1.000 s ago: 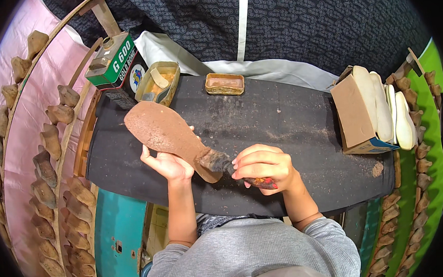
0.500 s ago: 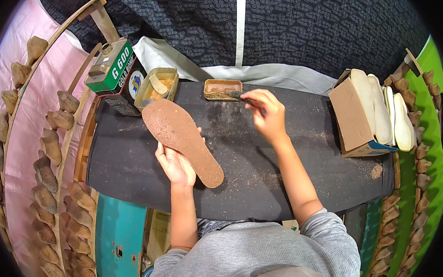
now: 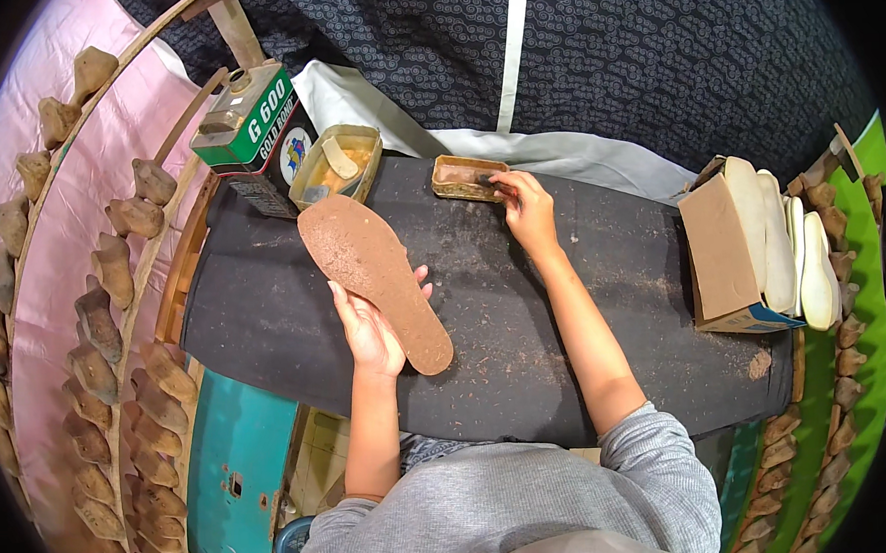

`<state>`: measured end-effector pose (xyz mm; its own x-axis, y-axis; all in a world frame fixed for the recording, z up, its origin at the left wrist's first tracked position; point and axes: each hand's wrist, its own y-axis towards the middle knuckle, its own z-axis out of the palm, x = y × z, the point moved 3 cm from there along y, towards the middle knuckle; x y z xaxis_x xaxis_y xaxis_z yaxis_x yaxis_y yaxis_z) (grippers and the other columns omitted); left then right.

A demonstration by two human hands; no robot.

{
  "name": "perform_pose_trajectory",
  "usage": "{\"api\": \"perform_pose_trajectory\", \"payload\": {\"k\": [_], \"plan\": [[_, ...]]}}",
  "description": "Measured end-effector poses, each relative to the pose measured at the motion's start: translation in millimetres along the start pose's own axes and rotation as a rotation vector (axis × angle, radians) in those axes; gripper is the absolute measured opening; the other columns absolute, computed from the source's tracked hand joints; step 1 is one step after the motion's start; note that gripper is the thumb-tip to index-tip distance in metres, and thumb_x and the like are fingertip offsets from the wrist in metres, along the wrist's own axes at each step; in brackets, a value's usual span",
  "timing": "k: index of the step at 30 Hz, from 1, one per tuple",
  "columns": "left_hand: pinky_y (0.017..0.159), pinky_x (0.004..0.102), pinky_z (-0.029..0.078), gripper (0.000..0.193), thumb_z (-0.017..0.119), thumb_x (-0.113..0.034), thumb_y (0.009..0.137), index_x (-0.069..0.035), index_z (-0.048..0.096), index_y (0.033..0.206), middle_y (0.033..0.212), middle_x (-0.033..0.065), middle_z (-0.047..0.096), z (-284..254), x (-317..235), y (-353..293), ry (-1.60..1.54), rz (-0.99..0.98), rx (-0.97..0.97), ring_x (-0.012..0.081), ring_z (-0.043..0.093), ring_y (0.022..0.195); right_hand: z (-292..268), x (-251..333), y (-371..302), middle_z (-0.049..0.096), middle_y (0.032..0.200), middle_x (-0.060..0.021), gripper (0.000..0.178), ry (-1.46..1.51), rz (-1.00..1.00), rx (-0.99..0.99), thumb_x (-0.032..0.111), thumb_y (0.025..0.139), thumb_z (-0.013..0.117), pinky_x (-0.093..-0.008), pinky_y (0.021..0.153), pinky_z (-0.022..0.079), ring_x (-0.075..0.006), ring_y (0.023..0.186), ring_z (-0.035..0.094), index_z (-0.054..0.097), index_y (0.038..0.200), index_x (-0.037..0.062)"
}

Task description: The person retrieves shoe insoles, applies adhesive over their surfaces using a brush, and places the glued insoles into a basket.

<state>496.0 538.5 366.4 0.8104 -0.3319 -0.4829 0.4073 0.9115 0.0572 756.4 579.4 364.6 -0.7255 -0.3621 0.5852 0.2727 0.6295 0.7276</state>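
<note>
A brown shoe sole [image 3: 371, 272] is held up above the dark table by my left hand [image 3: 374, 332], its broad end pointing away from me. My fingers and thumb grip it at the middle, and its upper face looks wet and shiny toward the broad end. My right hand [image 3: 528, 208] is closed on a dark brush, most of which my fingers hide. The brush tip reaches into a small rectangular tray [image 3: 471, 191] at the table's far side, with brownish stuff inside.
A green and black metal can [image 3: 253, 136] and an open tub [image 3: 356, 151] with a pale scraper stand at the far left. To the right, a cardboard box [image 3: 727, 252] holds several pale soles. Wooden shoe lasts [image 3: 94, 315] line racks on both sides.
My right hand has brought the brush from the tray's right edge further into the tray. The view has shifted slightly; my left hand still holds the sole.
</note>
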Motion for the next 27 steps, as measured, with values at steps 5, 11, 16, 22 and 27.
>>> {"api": "perform_pose_trajectory", "payload": {"k": [5, 11, 16, 22, 27], "plan": [[0.090, 0.0445, 0.051, 0.075, 0.025, -0.067, 0.093, -0.010, 0.033, 0.142, 0.129, 0.0169, 0.051, 1.4, 1.8, 2.7, 0.087, -0.007, -0.052, 0.0308, 0.059, 0.104, -7.5, 5.4, 0.7, 0.065, 0.095, -0.0121, 0.031, -0.013, 0.001, 0.022, -0.013, 0.074, 0.061, -0.0347, 0.075, 0.052, -0.0296, 0.086, 0.065, 0.065, 0.097, 0.0053], [0.086, 0.0434, 0.052, 0.078, 0.023, -0.069, 0.092, -0.011, 0.034, 0.142, 0.128, 0.0163, 0.052, 2.7, -2.1, 5.2, 0.149, 0.002, -0.052, 0.0266, 0.060, 0.101, -39.4, 73.6, -0.6, 0.066, 0.097, -0.0108, 0.040, 0.151, -0.112, -0.057, -0.020, 0.070, 0.057, -0.0289, 0.071, 0.057, -0.0205, 0.086, 0.067, 0.067, 0.099, 0.0056], [0.081, 0.0452, 0.054, 0.078, 0.023, -0.070, 0.091, -0.012, 0.034, 0.142, 0.127, 0.0158, 0.053, 3.7, -9.2, 9.7, 0.148, 0.006, -0.016, 0.0254, 0.061, 0.098, -67.7, 155.2, -26.3, 0.069, 0.094, -0.0130, 0.037, 0.297, -0.287, 0.124, -0.009, 0.061, 0.069, -0.0355, 0.078, 0.055, -0.0279, 0.089, 0.067, 0.069, 0.096, 0.0015], [0.073, 0.0461, 0.055, 0.078, 0.022, -0.071, 0.091, -0.012, 0.036, 0.140, 0.123, 0.0158, 0.055, 19.2, -13.4, 9.3, 0.188, 0.045, -0.041, 0.0250, 0.062, 0.094, -67.0, 187.2, -54.0, 0.067, 0.097, -0.0144, 0.030, 0.451, -0.510, 0.313, 0.000, 0.067, 0.071, -0.0370, 0.078, 0.056, -0.0306, 0.090, 0.067, 0.066, 0.096, -0.0043], [0.072, 0.0419, 0.054, 0.082, 0.021, -0.075, 0.088, -0.012, 0.036, 0.139, 0.120, 0.0137, 0.057, 31.1, -27.4, 7.6, 0.200, 0.154, -0.057, 0.0229, 0.061, 0.091, -67.6, 195.7, -72.1, 0.066, 0.093, -0.0137, 0.024, 0.414, -0.551, 0.367, 0.004, 0.069, 0.068, -0.0359, 0.074, 0.056, -0.0298, 0.087, 0.067, 0.066, 0.091, -0.0033]]}}
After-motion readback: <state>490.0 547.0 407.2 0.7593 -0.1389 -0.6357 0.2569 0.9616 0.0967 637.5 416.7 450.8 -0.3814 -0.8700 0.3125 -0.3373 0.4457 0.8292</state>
